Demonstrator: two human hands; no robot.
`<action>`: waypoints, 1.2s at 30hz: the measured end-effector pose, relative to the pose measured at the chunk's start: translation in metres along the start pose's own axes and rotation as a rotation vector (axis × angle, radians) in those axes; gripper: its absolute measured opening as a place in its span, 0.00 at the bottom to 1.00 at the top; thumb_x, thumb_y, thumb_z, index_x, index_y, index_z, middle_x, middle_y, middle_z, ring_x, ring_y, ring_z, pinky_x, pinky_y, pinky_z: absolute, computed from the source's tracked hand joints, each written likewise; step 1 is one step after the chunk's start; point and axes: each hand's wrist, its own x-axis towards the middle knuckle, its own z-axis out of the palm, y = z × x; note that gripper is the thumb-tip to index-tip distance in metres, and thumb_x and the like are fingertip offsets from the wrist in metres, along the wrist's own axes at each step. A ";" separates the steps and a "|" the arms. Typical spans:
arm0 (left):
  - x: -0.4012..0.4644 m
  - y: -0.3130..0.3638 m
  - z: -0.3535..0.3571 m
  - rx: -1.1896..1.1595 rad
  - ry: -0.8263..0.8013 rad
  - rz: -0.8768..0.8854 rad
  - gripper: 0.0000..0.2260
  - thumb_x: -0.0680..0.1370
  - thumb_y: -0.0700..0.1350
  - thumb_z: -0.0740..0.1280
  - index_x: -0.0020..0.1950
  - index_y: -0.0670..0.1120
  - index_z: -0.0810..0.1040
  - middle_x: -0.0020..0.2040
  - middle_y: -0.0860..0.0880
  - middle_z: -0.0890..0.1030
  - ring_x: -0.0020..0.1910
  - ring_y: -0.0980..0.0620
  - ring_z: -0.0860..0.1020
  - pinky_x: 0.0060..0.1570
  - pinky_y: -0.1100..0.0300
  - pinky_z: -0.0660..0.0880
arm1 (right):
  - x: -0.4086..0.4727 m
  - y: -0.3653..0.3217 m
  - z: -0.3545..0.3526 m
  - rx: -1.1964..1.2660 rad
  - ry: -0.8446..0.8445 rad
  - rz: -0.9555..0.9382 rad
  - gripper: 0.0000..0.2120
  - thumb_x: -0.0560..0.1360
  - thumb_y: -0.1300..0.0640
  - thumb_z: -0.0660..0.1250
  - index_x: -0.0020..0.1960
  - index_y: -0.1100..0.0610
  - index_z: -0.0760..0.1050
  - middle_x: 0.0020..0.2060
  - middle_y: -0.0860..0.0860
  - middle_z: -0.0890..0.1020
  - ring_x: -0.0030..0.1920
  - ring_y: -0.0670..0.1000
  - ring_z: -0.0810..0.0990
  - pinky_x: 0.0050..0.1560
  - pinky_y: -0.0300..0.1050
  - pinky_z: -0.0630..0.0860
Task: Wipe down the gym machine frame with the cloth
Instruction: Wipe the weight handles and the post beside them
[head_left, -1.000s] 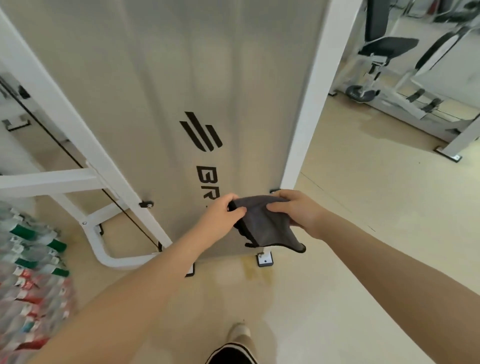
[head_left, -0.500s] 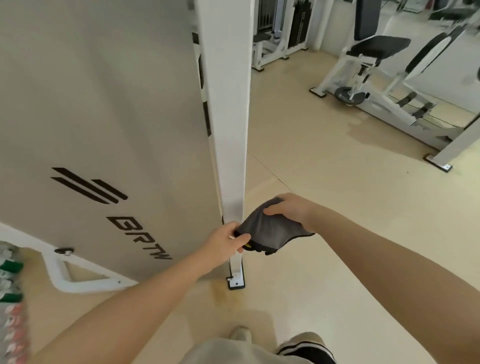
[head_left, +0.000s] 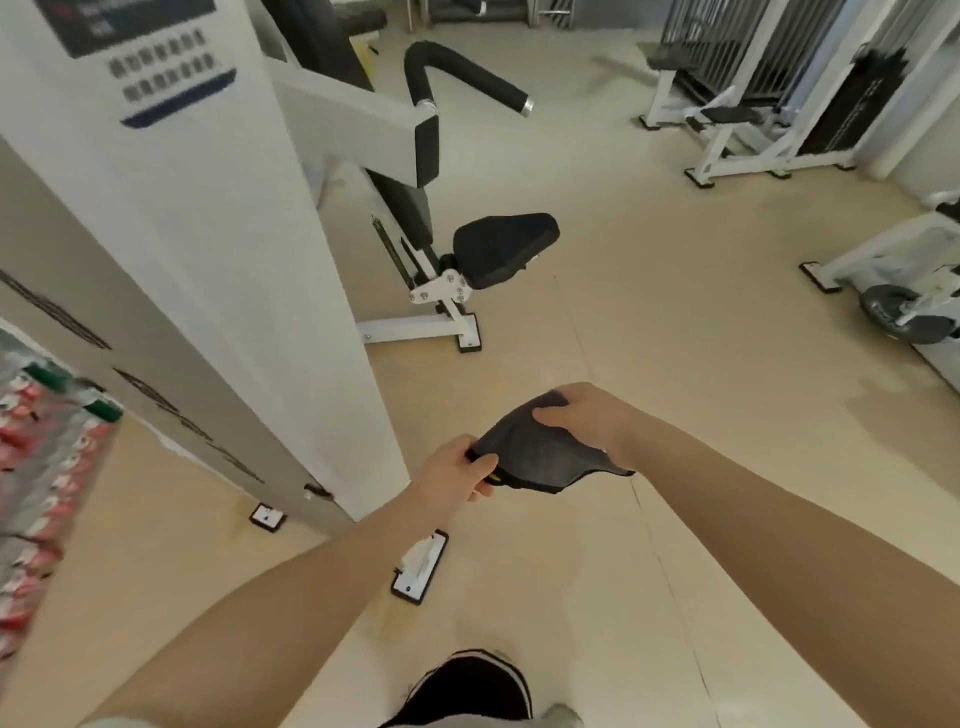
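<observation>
A dark grey cloth (head_left: 535, 452) is stretched between both hands over the floor, in the lower middle of the view. My left hand (head_left: 454, 475) pinches its near left corner. My right hand (head_left: 584, 413) grips its far right edge from above. The gym machine's wide white frame post (head_left: 249, 291) rises at the left, just left of my left hand, and neither the cloth nor a hand touches it. A beige shroud panel (head_left: 104, 322) with dark lettering adjoins the post. Beyond the post, the same machine's black seat (head_left: 501, 249) and padded handle (head_left: 457, 65) stand.
White foot plates (head_left: 421, 569) of the frame lie on the beige floor below my left arm. Shrink-wrapped bottle packs (head_left: 36, 467) fill the far left. Other white machines (head_left: 753, 114) stand at the back right, a weight disc (head_left: 898, 314) at the right edge. My shoe (head_left: 467, 686) shows at the bottom.
The view has swung right around the white post, bringing the seat and handle into sight. Both hands still hold the cloth, now a little right of the post and apart from it.
</observation>
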 end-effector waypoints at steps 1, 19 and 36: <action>0.006 0.008 0.008 -0.010 0.043 -0.009 0.04 0.79 0.43 0.61 0.51 0.43 0.71 0.43 0.46 0.78 0.36 0.53 0.77 0.39 0.62 0.71 | 0.006 0.002 -0.010 0.003 -0.003 -0.010 0.12 0.79 0.57 0.61 0.58 0.62 0.75 0.49 0.55 0.78 0.47 0.52 0.74 0.41 0.41 0.71; 0.155 0.119 -0.080 -0.210 0.787 -0.212 0.04 0.76 0.41 0.61 0.41 0.45 0.70 0.36 0.47 0.74 0.38 0.48 0.74 0.48 0.50 0.75 | 0.217 -0.141 -0.067 -0.164 -0.356 -0.307 0.14 0.80 0.55 0.58 0.63 0.59 0.71 0.57 0.55 0.77 0.51 0.52 0.73 0.51 0.44 0.69; 0.101 0.165 -0.134 0.311 1.551 -0.490 0.19 0.78 0.40 0.59 0.70 0.44 0.65 0.71 0.48 0.62 0.66 0.48 0.67 0.60 0.57 0.67 | 0.191 -0.267 0.020 0.131 -1.010 -0.187 0.16 0.80 0.66 0.52 0.67 0.69 0.66 0.62 0.64 0.74 0.50 0.56 0.73 0.37 0.41 0.72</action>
